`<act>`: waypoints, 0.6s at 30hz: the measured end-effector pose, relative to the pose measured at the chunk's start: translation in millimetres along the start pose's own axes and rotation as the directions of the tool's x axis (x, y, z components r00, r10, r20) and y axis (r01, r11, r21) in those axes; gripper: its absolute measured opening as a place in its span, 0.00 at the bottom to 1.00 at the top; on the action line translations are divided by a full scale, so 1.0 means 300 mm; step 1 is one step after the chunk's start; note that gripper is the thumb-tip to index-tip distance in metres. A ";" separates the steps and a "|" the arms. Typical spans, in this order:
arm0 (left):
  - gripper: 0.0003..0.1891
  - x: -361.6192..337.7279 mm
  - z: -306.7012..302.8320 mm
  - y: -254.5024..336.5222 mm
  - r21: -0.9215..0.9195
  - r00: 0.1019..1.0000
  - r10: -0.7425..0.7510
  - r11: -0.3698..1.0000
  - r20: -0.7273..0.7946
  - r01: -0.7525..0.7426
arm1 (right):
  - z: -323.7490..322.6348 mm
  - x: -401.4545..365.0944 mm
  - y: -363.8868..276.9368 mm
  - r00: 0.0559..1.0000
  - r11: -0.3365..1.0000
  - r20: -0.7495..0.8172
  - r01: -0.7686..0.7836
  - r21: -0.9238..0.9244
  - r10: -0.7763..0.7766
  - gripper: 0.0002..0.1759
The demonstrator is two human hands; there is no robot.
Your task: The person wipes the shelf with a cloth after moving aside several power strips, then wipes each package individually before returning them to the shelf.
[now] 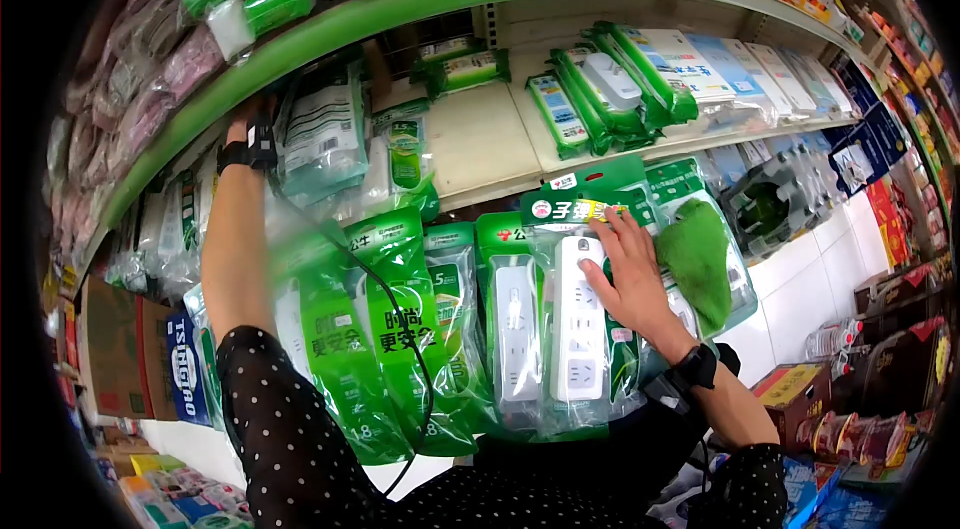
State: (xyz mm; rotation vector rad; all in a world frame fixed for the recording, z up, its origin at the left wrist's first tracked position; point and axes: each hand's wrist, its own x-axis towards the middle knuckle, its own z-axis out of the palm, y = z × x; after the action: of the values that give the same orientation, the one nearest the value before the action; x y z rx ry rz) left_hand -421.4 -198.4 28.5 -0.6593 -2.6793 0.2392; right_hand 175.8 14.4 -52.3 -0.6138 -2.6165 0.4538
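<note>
My right hand [637, 279] lies with its fingers spread on a packaged white power strip [578, 329] with a green header card. Just right of that hand is a green cloth [700, 264], lying over another green-and-clear package. To the left hang several more green packs, among them a power strip pack [515, 329] and a green bag with black print [405, 329]. My left hand [250, 119] reaches up onto the shelf, beside a clear package with a barcode [322, 134]. Its fingers are in shadow and mostly hidden, so their hold does not show.
The white shelf [480, 144] carries green-wrapped packs [605, 94] and flat boxes [730, 69]. Above runs a green shelf edge [400, 4] with wrapped bundles over it. Bottles [785, 194] stand at the right; a cardboard box [120, 344] is at lower left. A black cable [415, 349] hangs across the packs.
</note>
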 end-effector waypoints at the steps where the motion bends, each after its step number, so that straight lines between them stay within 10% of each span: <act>1: 0.21 -0.003 -0.001 0.006 0.002 1.000 0.010 1.000 -0.011 -0.010 | -0.001 -0.001 0.001 1.000 1.000 -0.003 0.001 0.000 -0.001 0.31; 9: 0.18 0.036 -0.096 0.330 -0.075 0.957 0.175 0.978 -0.231 -0.197 | 0.008 -0.002 0.002 1.000 1.000 0.008 -0.002 -0.017 0.003 0.31; 13: 0.16 0.033 -0.081 0.644 -0.579 0.933 -0.084 0.802 -0.350 -0.145 | 0.005 0.002 0.003 1.000 1.000 0.011 -0.004 -0.006 0.004 0.30; 18: 0.27 0.156 0.159 0.925 -0.931 0.948 0.194 0.315 0.254 0.185 | -0.003 0.006 -0.004 0.999 1.000 0.045 -0.022 0.004 0.021 0.30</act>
State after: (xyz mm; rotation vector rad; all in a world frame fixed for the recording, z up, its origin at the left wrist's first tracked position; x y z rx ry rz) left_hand -363.7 63.5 -69.4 -0.9811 -2.8923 -1.5624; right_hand 174.3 14.5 -50.6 -0.6379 -2.6532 0.4858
